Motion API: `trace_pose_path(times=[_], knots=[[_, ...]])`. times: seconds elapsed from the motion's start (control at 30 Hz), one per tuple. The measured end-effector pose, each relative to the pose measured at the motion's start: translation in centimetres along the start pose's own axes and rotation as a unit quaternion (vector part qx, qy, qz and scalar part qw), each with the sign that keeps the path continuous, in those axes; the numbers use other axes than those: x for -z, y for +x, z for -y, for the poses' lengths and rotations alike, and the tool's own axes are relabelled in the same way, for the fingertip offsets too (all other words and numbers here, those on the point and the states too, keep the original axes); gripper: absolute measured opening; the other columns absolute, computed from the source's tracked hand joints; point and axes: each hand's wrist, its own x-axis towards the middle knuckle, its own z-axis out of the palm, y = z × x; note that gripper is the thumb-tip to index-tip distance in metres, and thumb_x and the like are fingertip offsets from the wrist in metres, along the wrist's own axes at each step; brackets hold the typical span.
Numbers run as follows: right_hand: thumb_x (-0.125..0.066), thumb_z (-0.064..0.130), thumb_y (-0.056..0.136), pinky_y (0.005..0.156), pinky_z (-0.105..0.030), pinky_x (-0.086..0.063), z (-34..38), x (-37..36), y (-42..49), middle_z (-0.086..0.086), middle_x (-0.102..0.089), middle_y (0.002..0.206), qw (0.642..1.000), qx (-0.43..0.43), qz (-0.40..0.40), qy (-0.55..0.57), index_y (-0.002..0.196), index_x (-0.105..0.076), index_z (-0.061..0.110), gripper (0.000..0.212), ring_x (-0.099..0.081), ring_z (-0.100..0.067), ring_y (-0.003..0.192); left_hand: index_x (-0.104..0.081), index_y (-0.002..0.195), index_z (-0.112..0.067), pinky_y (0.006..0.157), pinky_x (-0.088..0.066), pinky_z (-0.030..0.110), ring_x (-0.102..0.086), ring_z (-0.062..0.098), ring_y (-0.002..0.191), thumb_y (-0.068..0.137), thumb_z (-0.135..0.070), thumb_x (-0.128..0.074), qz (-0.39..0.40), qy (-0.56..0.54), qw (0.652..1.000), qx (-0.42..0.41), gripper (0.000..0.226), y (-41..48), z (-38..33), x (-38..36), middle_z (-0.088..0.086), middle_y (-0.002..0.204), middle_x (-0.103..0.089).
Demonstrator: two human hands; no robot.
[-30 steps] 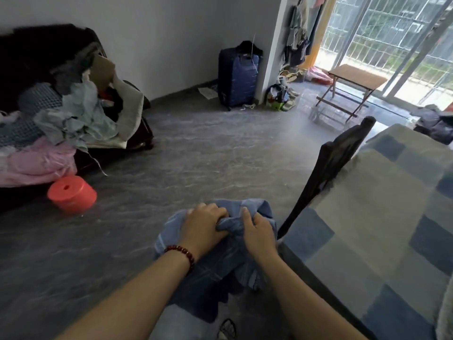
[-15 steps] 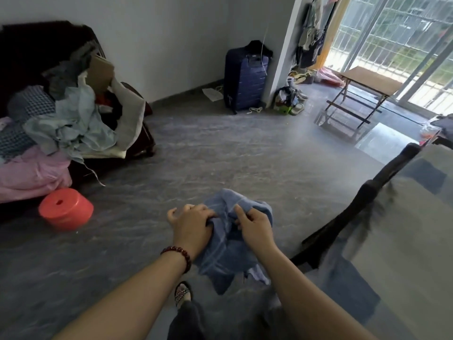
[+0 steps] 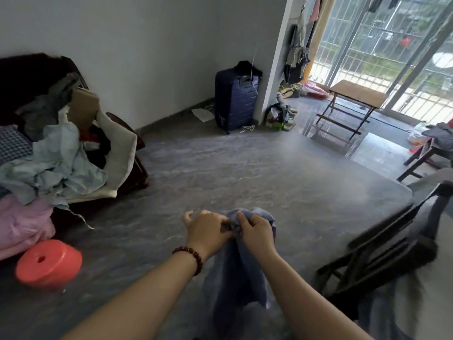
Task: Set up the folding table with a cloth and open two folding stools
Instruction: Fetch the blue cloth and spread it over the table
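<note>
A blue cloth [image 3: 236,273] hangs bunched in front of me, low in the middle of the view. My left hand [image 3: 208,231], with a bead bracelet on its wrist, and my right hand [image 3: 256,231] both pinch the cloth's top edge close together. A folding table [image 3: 355,95] with a wooden top stands unfolded far off at the back right, by the barred glass door. No folding stool is clearly seen.
A dark wooden chair [image 3: 382,251] stands close at my right. A red plastic tub [image 3: 49,263] sits on the floor at the left, below a sofa piled with clothes [image 3: 54,153]. A navy suitcase [image 3: 234,99] leans at the back wall. Grey floor [image 3: 245,173] lies open between.
The view has swung left and up, so the checked surface at the right has left the frame. My hands have lifted the cloth, which now hangs longer beneath them.
</note>
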Motion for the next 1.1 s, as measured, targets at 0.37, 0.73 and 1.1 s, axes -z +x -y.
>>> trace_pose_path(times=[0.37, 0.73, 1.1], knots=[[-0.06, 0.035, 0.088, 0.071, -0.031, -0.055, 2.8, 0.5, 9.9, -0.002, -0.071, 0.068, 0.992, -0.005, -0.049, 0.112, 0.071, -0.07, 0.011, 0.031, -0.068, -0.016, 0.07, -0.061, 0.11, -0.042, 0.101, -0.021, 0.043, -0.054, 0.008, 0.113, 0.081, -0.057, -0.054, -0.018, -0.095, 0.995, -0.006, 0.034, 9.7, -2.5, 0.9, -0.016, 0.109, -0.067], [-0.059, 0.022, 0.092, 0.074, -0.029, -0.053, 5.9, 4.9, 23.9, 0.007, -0.072, 0.065, 0.991, 0.0, -0.048, 0.128, 0.063, -0.073, 0.021, 0.032, -0.065, -0.002, 0.066, -0.046, 0.109, -0.023, 0.085, -0.049, 0.035, -0.062, 0.018, 0.093, 0.087, -0.039, -0.057, 0.045, -0.202, 0.978, -0.015, 0.029, 25.7, -8.6, -0.1, -0.005, 0.101, -0.065], [-0.062, 0.005, 0.084, 0.068, -0.03, -0.053, 6.4, 10.4, 35.4, -0.004, -0.07, 0.074, 0.986, 0.041, -0.091, 0.133, 0.073, -0.072, 0.017, 0.019, -0.063, -0.008, 0.071, -0.058, 0.104, -0.021, 0.077, -0.046, 0.026, -0.06, 0.017, 0.091, 0.091, -0.014, -0.044, -0.011, -0.196, 0.977, -0.079, 0.02, 38.8, -14.0, -0.1, -0.002, 0.101, -0.066]])
